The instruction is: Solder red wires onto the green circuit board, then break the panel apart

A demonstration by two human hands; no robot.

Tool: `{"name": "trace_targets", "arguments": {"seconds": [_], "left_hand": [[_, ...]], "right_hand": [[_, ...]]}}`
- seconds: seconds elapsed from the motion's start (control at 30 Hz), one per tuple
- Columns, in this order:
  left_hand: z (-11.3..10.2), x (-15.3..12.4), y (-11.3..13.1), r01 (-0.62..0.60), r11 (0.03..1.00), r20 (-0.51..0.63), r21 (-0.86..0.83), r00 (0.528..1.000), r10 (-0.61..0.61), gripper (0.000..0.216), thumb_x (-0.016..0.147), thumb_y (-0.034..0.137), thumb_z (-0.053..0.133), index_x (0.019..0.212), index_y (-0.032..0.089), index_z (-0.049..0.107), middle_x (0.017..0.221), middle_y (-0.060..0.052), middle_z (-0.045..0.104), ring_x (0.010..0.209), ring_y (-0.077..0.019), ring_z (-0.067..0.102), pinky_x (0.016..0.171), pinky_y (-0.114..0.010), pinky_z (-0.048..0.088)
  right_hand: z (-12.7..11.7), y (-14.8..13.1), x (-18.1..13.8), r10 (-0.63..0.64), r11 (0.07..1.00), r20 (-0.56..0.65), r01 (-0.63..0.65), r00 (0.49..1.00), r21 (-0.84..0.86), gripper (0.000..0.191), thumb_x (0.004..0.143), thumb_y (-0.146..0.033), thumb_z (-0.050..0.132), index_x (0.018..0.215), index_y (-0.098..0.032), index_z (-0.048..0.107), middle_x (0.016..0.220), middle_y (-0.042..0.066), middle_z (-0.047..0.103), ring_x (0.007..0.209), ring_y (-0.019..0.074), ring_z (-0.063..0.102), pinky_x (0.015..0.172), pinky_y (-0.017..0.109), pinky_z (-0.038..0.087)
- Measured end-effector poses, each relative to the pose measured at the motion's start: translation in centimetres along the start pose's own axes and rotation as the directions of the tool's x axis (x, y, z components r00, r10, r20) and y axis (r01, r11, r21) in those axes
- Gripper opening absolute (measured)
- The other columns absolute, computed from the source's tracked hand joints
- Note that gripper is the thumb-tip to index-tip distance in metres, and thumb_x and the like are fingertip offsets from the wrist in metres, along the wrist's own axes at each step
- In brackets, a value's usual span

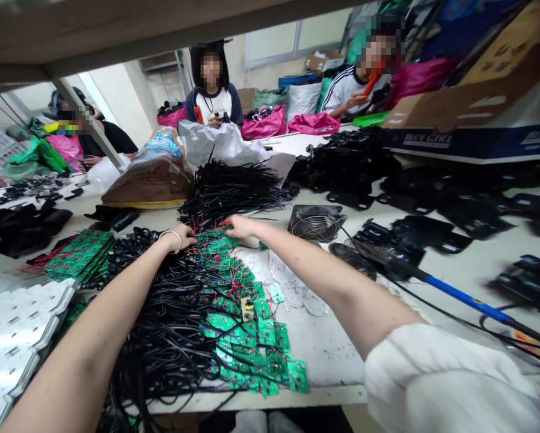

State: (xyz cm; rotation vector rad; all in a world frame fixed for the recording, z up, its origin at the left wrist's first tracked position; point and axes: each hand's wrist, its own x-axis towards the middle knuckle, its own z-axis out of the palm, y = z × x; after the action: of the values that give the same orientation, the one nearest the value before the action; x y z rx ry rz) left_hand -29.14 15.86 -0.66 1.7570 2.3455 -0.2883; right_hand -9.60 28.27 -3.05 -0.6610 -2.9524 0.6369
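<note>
Both my arms reach forward over a heap of small green circuit boards [252, 337] tangled with black cables [162, 319] and thin red wires. My left hand [184, 236], with a bracelet at the wrist, rests on the far end of the heap with its fingers curled down into the boards and wires. My right hand [240, 227] lies just to the right of it, fingers bent onto the same boards. What either hand holds is hidden. A bundle of thin black wires [234, 189] lies just beyond both hands.
A small black fan [316, 222] and a blue-handled soldering iron [432, 282] lie at right. Stacked green boards [80, 255] and white metal plates [17, 337] sit at left. Black plastic parts [432, 180] cover the far table. Three people sit beyond.
</note>
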Motion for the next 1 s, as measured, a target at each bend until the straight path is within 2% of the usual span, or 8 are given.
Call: {"name": "trace_targets", "arguments": {"seconds": [0.1,0.2,0.47,0.77,0.87,0.93,1.0], "left_hand": [[0.1,0.1,0.3,0.031,0.999,-0.01,0.027,0.999,-0.031,0.032,0.077,0.042,0.055,0.094,0.019,0.07,0.09,-0.006,0.072,0.083,-0.0195,0.064,0.068,-0.023,0.045],[0.1,-0.1,0.6,0.078,0.996,-0.029,0.054,0.997,-0.076,0.032,0.078,0.042,0.056,0.094,0.019,0.071,0.096,-0.009,0.071,0.089,-0.0222,0.064,0.073,-0.025,0.047],[0.1,-0.5,1.3,0.136,0.989,-0.052,0.054,0.99,-0.133,0.034,0.08,0.041,0.055,0.1,0.019,0.07,0.103,-0.012,0.07,0.096,-0.0267,0.064,0.078,-0.029,0.049],[0.1,-0.9,0.9,0.09,0.996,-0.049,0.011,0.995,-0.09,0.03,0.08,0.042,0.056,0.102,0.025,0.069,0.099,-0.003,0.071,0.095,-0.0212,0.064,0.077,-0.024,0.047],[0.2,-0.9,0.9,0.077,0.997,-0.029,0.0,0.997,-0.077,0.028,0.083,0.041,0.057,0.103,0.023,0.066,0.101,-0.004,0.069,0.098,-0.0204,0.063,0.08,-0.025,0.048],[0.2,-0.8,0.9,0.057,0.998,0.002,-0.009,0.998,-0.057,0.029,0.087,0.04,0.055,0.105,0.019,0.063,0.104,-0.006,0.066,0.097,-0.0197,0.062,0.083,-0.031,0.049],[0.2,-0.8,1.0,0.034,0.999,0.035,-0.022,0.999,-0.033,0.031,0.089,0.038,0.053,0.109,0.015,0.059,0.108,-0.007,0.062,0.097,-0.0195,0.06,0.084,-0.038,0.051]], "right_hand": [[0.4,-0.4,0.4,0.033,0.999,-0.005,-0.034,0.999,-0.036,0.027,0.09,-0.027,0.055,0.112,-0.014,0.061,0.113,0.007,0.065,0.102,0.0183,0.061,0.091,0.034,0.047],[0.9,-0.8,0.7,0.067,0.995,-0.016,-0.068,0.998,-0.079,0.03,0.091,-0.037,0.054,0.11,-0.014,0.059,0.113,0.008,0.061,0.102,0.02,0.06,0.091,0.043,0.048],[1.5,-1.7,0.5,0.135,0.981,-0.069,-0.144,0.988,-0.132,0.03,0.091,-0.035,0.055,0.113,-0.015,0.057,0.115,0.008,0.059,0.102,0.0198,0.059,0.088,0.041,0.05],[1.8,-1.9,0.7,0.248,0.961,-0.126,-0.261,0.96,-0.095,0.03,0.09,-0.035,0.056,0.113,-0.015,0.057,0.113,0.008,0.059,0.099,0.0192,0.06,0.085,0.039,0.052],[1.8,-1.6,0.7,0.228,0.969,-0.136,-0.238,0.964,-0.068,0.032,0.094,-0.03,0.05,0.123,-0.017,0.052,0.114,0.008,0.061,0.102,0.0186,0.06,0.09,0.038,0.05],[1.6,-1.5,0.6,0.181,0.98,-0.121,-0.189,0.976,-0.056,0.037,0.094,-0.023,0.048,0.131,-0.02,0.046,0.119,0.006,0.061,0.108,0.0164,0.058,0.094,0.031,0.046],[1.2,-1.4,0.5,0.133,0.988,-0.092,-0.139,0.987,-0.061,0.039,0.092,-0.023,0.051,0.131,-0.023,0.046,0.125,0.005,0.057,0.112,0.0164,0.056,0.096,0.031,0.045]]}}
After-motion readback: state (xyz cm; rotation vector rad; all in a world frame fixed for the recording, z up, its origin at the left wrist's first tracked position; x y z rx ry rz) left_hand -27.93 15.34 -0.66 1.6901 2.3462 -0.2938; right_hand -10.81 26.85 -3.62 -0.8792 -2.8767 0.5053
